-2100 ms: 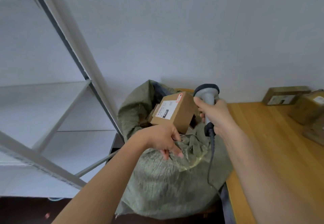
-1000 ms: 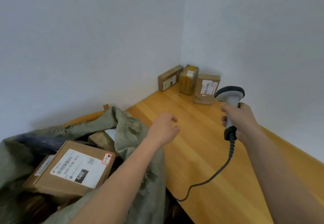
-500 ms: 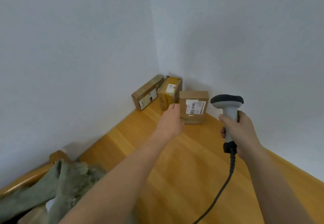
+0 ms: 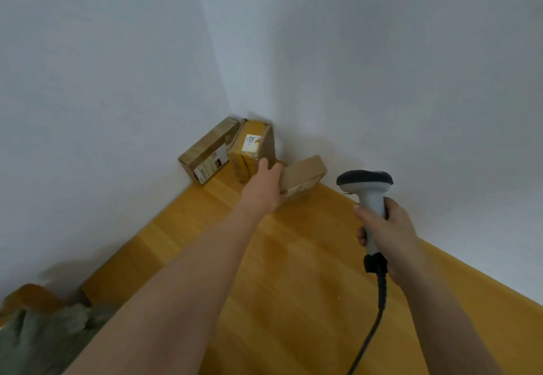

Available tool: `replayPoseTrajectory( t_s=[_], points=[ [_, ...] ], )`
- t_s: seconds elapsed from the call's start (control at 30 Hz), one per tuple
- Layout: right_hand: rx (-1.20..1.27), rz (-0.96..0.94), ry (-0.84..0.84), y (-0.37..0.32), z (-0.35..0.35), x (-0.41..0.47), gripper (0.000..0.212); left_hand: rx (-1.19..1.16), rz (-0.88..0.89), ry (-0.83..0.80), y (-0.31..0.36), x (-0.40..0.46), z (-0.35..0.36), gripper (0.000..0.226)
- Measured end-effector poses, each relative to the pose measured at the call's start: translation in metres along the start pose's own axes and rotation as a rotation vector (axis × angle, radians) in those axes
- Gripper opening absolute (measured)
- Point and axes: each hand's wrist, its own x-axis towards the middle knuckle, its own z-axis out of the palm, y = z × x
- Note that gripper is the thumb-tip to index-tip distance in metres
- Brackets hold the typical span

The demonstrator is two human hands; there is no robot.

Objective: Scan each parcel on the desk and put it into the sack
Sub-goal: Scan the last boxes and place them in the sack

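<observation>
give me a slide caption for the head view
Left hand grips a tilted cardboard parcel in the desk corner; right hand holds the barcode scanner.

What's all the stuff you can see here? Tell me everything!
parcels: 3, brown cardboard, far corner of the desk; flat box against the left wall, taped box in the corner, tilted box nearest the scanner
scanner: 1, grey with black head, above the desk, black cable hanging down
desk: 1, orange wood, against two white walls
sack: 1, green, bottom left corner
left hand: grips the tilted box
right hand: grips the scanner handle
</observation>
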Motion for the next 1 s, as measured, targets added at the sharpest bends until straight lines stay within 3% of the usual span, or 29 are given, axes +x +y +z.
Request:
replayPoseTrajectory(
  t_s=[0.1, 0.33, 0.47, 0.6, 0.73, 0.87, 0.93, 1.0],
  points=[
    [0.033, 0.017, 0.025, 0.0, -0.002, -0.008, 0.012, -0.085, 0.031, 0.023, -0.003, -0.027, 0.017, 0.039],
    [0.099, 0.037, 0.035, -0.004, -0.005, -0.042, 0.022, -0.418, 0.018, 0.187, -0.004, -0.119, 0.012, 0.051],
    [0.178, 0.036, 0.016, -0.016, 0.007, -0.076, 0.039, -0.349, 0.089, 0.344, -0.003, -0.175, -0.004, 0.068],
    [0.187, 0.085, -0.041, -0.03, 0.02, -0.123, 0.058, -0.167, 0.241, 0.568, -0.005, -0.231, -0.024, 0.065],
    [0.198, 0.046, -0.135, -0.029, 0.028, -0.174, 0.051, -0.045, 0.331, 0.744, -0.013, -0.284, -0.042, 0.06],
    [0.262, 0.024, -0.171, -0.016, 0.021, -0.217, 0.048, -0.103, 0.395, 0.685, -0.022, -0.334, -0.046, 0.069],
    [0.253, -0.025, -0.14, -0.01, 0.014, -0.234, 0.046, -0.41, 0.34, 0.522, -0.021, -0.356, -0.046, 0.08],
    [0.212, -0.084, -0.108, -0.005, 0.005, -0.247, 0.049, -0.854, 0.106, 0.35, -0.013, -0.369, -0.049, 0.084]
  ],
)
